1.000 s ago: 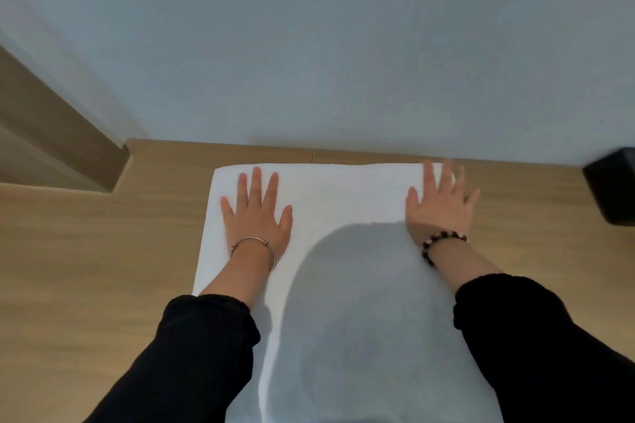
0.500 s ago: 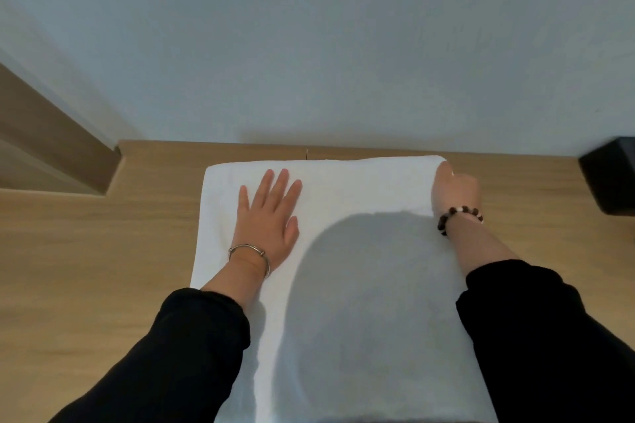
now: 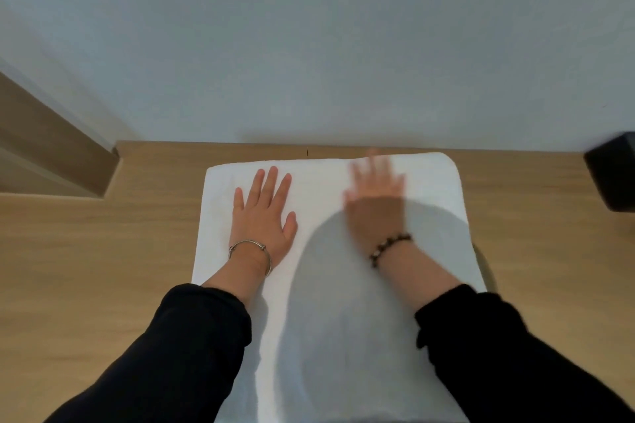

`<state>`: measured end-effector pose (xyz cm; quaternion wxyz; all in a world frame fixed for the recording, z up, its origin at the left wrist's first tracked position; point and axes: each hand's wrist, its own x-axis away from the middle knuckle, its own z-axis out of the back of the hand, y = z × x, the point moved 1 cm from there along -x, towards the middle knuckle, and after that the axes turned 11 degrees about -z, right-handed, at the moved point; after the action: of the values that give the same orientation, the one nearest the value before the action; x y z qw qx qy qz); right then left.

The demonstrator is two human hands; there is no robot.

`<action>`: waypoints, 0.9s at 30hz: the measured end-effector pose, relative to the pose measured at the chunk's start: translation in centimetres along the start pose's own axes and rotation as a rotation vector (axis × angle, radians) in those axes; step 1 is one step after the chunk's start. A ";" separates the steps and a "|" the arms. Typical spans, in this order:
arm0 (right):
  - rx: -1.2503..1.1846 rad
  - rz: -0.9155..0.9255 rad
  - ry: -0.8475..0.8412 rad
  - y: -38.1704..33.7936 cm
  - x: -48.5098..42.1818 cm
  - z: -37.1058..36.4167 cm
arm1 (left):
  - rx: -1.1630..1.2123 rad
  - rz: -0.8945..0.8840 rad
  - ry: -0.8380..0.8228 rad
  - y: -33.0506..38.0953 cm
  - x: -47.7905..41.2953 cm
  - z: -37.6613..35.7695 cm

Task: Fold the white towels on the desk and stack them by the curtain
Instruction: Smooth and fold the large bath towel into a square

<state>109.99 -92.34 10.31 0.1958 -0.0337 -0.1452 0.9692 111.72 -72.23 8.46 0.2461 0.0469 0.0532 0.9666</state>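
Head view: two hands, left [image 3: 263,213] and right [image 3: 374,203], flat on one towel [image 3: 343,319].

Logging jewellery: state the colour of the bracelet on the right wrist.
Dark brown-black beads with some lighter ones, on the beaded bracelet; head view, slightly blurred.

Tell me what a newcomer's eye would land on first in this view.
The white towel spread across the middle of the wooden desk stands out first, with the left hand pressed flat and open on its left part. The right hand is a motion blur over the far right part, beaded bracelet on its wrist. A dark object sits at the right edge.
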 end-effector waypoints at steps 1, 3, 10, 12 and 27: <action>0.098 0.142 -0.098 -1.0 1.9 -1.3 | 0.016 -0.004 0.010 -0.1 0.0 0.0; 0.160 0.217 -0.129 0.3 2.2 -1.7 | 0.052 -0.008 0.043 -0.2 0.1 -0.1; 0.324 -0.107 -0.218 6.8 -0.9 1.9 | 0.001 0.149 -0.004 -0.2 0.1 0.5; 0.302 -0.163 -0.246 4.5 0.1 2.3 | 0.001 0.211 -0.079 0.8 0.0 1.6; 0.230 -0.043 -0.244 2.0 14.2 -0.4 | 0.019 -0.011 -0.060 5.9 12.2 -0.7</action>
<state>96.25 -88.46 9.18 0.2001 0.1097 -0.0568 0.9719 98.15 -71.55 9.32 0.2525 0.0780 0.0553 0.9628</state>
